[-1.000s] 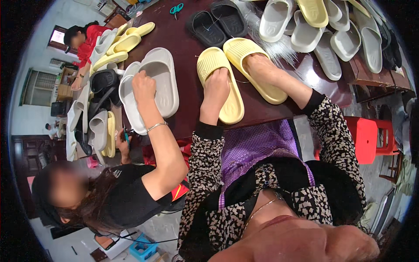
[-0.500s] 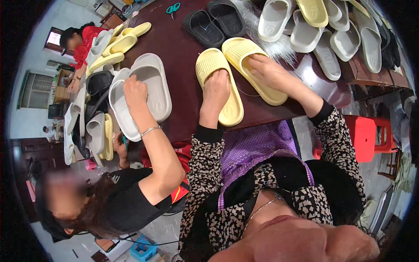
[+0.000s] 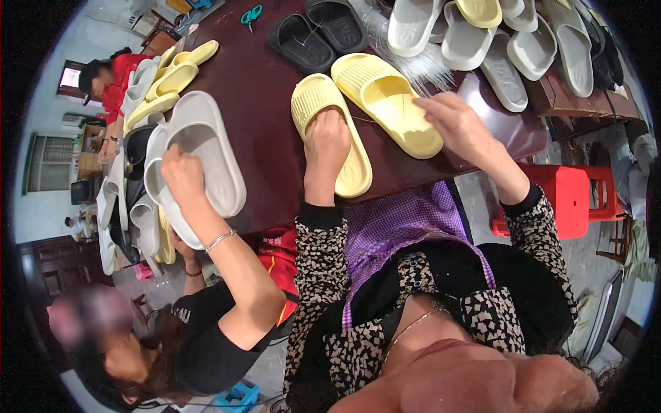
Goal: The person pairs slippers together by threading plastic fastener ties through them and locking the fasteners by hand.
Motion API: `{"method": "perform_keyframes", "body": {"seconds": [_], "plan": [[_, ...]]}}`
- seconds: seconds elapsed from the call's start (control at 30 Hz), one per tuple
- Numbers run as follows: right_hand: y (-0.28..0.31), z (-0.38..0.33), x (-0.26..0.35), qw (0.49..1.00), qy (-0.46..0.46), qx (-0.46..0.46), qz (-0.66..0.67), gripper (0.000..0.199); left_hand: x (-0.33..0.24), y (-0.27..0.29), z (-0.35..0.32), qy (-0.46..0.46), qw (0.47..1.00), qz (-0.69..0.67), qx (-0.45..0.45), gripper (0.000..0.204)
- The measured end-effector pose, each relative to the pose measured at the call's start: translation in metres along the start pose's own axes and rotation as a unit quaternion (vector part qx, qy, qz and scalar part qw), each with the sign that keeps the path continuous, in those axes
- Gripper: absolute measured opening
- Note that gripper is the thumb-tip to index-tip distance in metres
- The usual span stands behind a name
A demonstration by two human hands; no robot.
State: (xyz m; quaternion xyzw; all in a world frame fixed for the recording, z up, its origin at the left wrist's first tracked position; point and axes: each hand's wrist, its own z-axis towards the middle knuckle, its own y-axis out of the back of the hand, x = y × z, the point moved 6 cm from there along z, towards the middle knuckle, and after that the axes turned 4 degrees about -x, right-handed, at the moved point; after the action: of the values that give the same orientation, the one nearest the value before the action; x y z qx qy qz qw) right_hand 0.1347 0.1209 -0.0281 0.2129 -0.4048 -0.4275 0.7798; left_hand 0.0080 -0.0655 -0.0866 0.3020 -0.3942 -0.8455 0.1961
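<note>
Left hand (image 3: 326,146) presses flat, fingers loose, on the near yellow slipper (image 3: 329,131) at the dark table's (image 3: 265,89) front edge. At two o'clock, right hand (image 3: 460,125) pinches the second yellow slipper's (image 3: 385,96) rim. Co-worker's hand (image 3: 182,175), nine o'clock, grips grey slippers (image 3: 206,162).

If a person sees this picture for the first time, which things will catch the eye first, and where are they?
First, the two bright yellow foam slide sandals at the middle of the dark brown table: the left hand presses on the nearer one and the right hand touches the other. To the left, a co-worker's hand grips pale grey foam slides. More grey slides crowd the far right.
</note>
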Motion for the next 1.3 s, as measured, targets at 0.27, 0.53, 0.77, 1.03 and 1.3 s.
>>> {"method": "perform_keyframes", "body": {"seconds": [0.27,0.53,0.77,1.03,1.3], "plan": [[-0.076,0.021,-0.015,0.987,0.032,0.136,-0.079,0.027,-0.001,0.001,0.002,0.002,1.0,-0.019,-0.024,0.015],[-0.1,0.05,-0.024,0.98,0.059,0.101,-0.163,0.019,-0.003,0.003,0.006,-0.003,0.999,-0.023,-0.023,0.013],[-0.118,0.045,-0.023,0.972,0.073,0.117,-0.19,0.019,-0.001,0.012,-0.004,-0.019,1.0,0.007,-0.02,0.012],[-0.121,0.05,-0.009,0.954,-0.015,0.23,-0.194,0.018,-0.004,0.013,-0.019,-0.036,0.999,0.002,0.024,0.015],[-0.136,0.062,-0.021,0.961,0.003,0.235,-0.143,0.018,-0.015,0.015,-0.011,0.019,1.0,0.014,0.015,0.05]]}}
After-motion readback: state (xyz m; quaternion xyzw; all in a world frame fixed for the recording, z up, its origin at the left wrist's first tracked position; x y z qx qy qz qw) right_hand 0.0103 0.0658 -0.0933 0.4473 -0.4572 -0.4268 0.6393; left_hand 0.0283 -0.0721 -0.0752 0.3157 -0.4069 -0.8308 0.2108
